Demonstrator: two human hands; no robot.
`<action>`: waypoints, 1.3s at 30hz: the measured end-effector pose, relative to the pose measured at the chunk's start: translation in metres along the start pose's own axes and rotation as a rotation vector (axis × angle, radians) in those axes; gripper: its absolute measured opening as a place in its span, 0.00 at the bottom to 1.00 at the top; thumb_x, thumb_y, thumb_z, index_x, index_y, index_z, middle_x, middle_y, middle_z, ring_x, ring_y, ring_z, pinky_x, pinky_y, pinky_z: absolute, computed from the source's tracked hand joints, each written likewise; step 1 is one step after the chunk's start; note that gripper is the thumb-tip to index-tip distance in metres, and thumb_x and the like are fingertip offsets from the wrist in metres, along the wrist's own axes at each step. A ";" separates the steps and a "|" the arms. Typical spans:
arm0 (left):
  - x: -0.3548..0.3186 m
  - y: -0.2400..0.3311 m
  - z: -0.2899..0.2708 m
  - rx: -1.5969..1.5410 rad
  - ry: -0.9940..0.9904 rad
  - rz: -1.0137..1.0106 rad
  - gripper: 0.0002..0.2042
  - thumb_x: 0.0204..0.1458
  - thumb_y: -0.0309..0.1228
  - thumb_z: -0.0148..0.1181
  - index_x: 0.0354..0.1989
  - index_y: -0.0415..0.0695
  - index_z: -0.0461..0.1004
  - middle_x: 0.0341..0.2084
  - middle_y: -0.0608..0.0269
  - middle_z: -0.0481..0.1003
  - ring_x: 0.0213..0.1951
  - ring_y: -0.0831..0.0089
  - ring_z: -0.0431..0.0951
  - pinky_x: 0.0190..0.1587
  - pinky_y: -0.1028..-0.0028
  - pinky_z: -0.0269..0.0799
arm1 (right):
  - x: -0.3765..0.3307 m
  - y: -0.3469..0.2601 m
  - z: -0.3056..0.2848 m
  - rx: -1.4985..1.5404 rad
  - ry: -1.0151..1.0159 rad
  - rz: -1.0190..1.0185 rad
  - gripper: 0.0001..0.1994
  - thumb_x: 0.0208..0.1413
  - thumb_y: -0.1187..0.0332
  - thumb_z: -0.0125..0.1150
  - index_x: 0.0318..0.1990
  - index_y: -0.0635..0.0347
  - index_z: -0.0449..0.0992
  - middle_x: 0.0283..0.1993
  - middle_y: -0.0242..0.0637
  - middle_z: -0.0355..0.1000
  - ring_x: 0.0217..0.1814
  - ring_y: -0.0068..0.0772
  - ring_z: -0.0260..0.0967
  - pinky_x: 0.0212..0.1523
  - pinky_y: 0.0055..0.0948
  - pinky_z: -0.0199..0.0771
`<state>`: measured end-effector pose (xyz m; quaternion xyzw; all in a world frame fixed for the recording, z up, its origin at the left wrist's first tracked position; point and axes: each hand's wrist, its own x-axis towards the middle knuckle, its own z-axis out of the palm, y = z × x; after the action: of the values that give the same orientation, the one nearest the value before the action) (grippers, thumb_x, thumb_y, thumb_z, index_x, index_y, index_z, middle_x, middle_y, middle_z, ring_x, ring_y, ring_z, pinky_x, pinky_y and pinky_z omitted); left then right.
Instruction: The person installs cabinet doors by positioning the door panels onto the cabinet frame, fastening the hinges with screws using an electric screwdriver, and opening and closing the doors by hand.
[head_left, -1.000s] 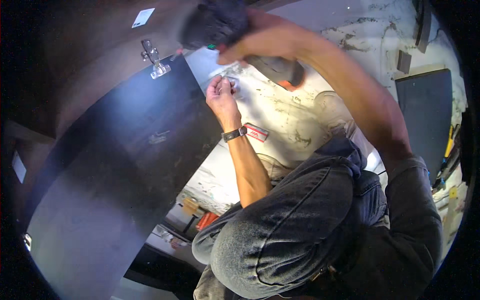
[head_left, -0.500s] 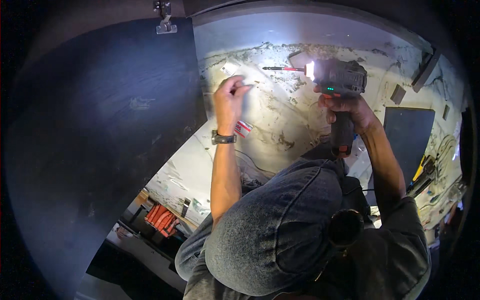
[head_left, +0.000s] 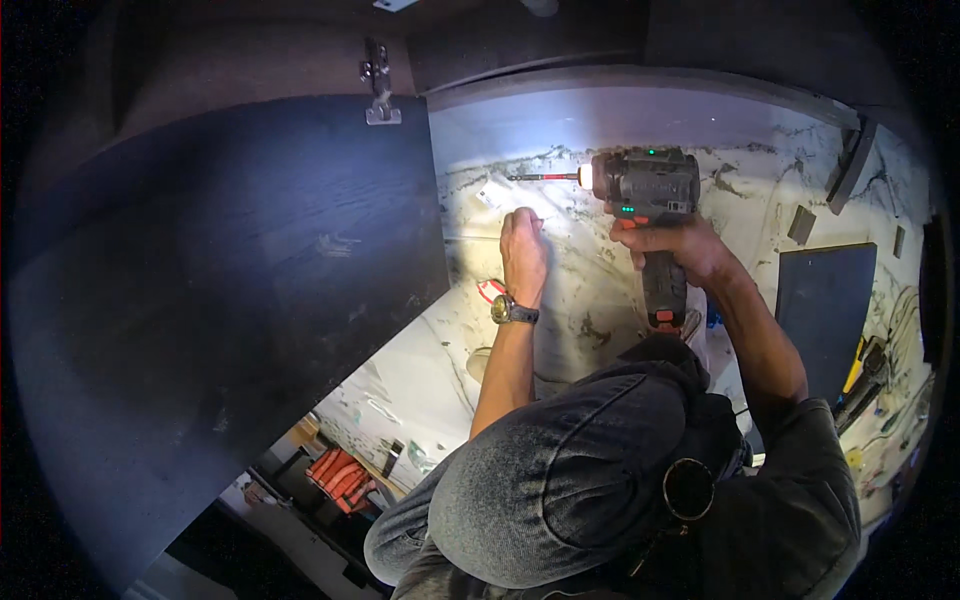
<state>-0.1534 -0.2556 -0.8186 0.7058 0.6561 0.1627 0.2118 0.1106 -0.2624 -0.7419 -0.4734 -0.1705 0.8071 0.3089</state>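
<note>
Head view: the power driver (head_left: 648, 185) is gripped on the right by the right hand (head_left: 695, 250), bit (head_left: 545, 177) pointed left; the left hand (head_left: 523, 255) is curled, whether anything's held cannot be told.

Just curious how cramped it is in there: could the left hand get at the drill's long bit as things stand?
Probably yes: the left hand looks close to the long bit, and nothing seems to stand between them. The right hand holds the drill by its grip, leaving the bit exposed.
</note>
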 end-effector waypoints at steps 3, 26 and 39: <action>0.003 -0.001 -0.003 -0.083 -0.139 -0.143 0.07 0.56 0.22 0.57 0.42 0.38 0.72 0.32 0.50 0.76 0.34 0.55 0.77 0.36 0.63 0.72 | -0.006 0.005 -0.004 0.036 0.017 -0.029 0.23 0.47 0.72 0.70 0.52 0.64 0.74 0.39 0.36 0.75 0.31 0.28 0.71 0.32 0.28 0.73; 0.117 0.162 -0.129 -1.938 -0.051 -0.021 0.08 0.62 0.27 0.54 0.45 0.37 0.73 0.47 0.55 0.75 0.49 0.64 0.76 0.60 0.63 0.70 | -0.065 -0.068 0.052 0.099 0.021 -0.510 0.22 0.48 0.73 0.70 0.52 0.62 0.73 0.41 0.33 0.75 0.31 0.29 0.72 0.34 0.29 0.75; 0.135 0.183 -0.271 -1.994 -0.062 0.479 0.09 0.62 0.28 0.54 0.47 0.39 0.71 0.47 0.59 0.72 0.46 0.72 0.72 0.53 0.73 0.70 | -0.121 -0.179 0.145 -0.778 0.043 -1.142 0.13 0.47 0.68 0.73 0.41 0.59 0.80 0.39 0.36 0.80 0.42 0.30 0.79 0.43 0.29 0.77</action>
<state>-0.1227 -0.1073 -0.4988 0.3249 0.0585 0.6538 0.6809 0.0879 -0.2055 -0.4890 -0.4017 -0.6641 0.3885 0.4967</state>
